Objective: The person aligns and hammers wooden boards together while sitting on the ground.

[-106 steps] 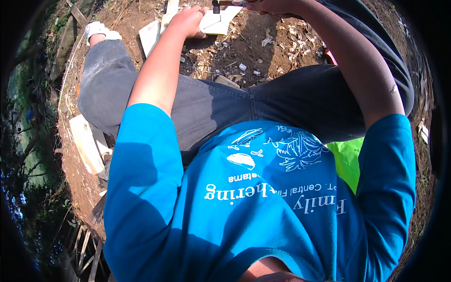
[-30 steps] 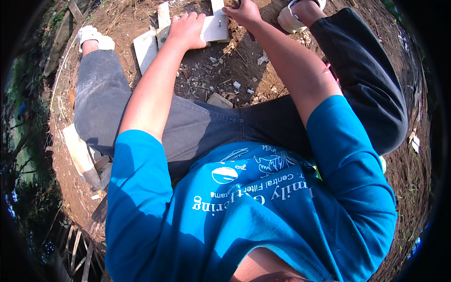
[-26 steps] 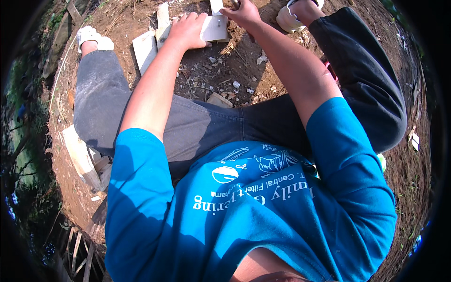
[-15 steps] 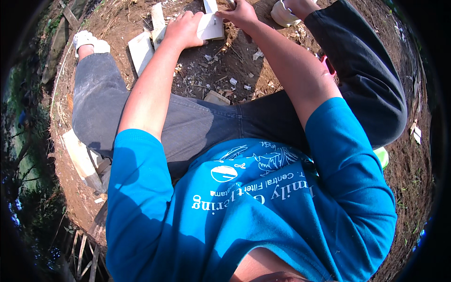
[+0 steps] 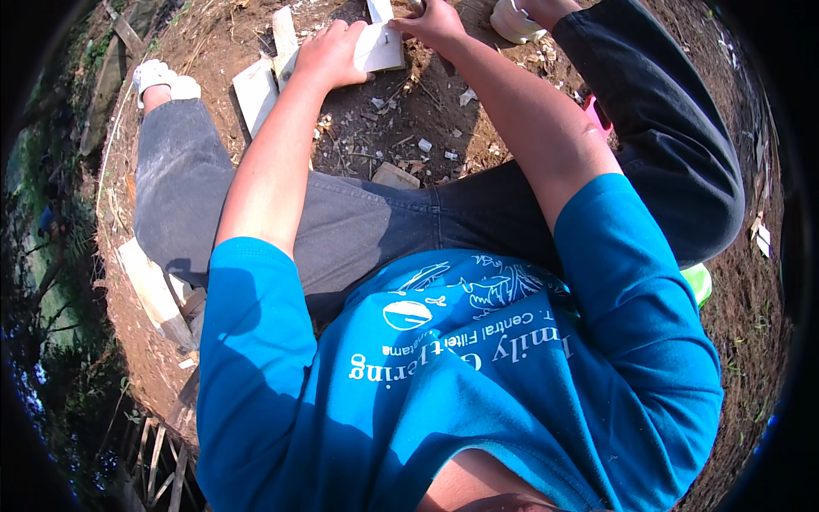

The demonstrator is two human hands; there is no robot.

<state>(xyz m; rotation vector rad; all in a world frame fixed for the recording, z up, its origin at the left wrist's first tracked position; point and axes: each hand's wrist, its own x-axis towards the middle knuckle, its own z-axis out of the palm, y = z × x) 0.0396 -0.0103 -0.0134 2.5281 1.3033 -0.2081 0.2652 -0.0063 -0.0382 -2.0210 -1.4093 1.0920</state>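
At the top of the view my left hand grips a short pale wooden board by its left side, thumb along the near edge. A small dark nail stands in the board's face, close to its right part. My right hand is closed at the board's right corner, its fingertips just above the nail. A greyish, rounded end of something shows at these fingers, cut by the frame's edge; I cannot make out what it is. Another pale wooden strip meets the board from above.
Pale planks lie on brown soil left of my left hand. Wood chips and a wooden block lie between my spread legs. More planks rest beside my left thigh. A pink object partly shows by my right leg.
Both hands keep their places on the board. The picture has shifted only slightly; nothing has been let go or taken up.
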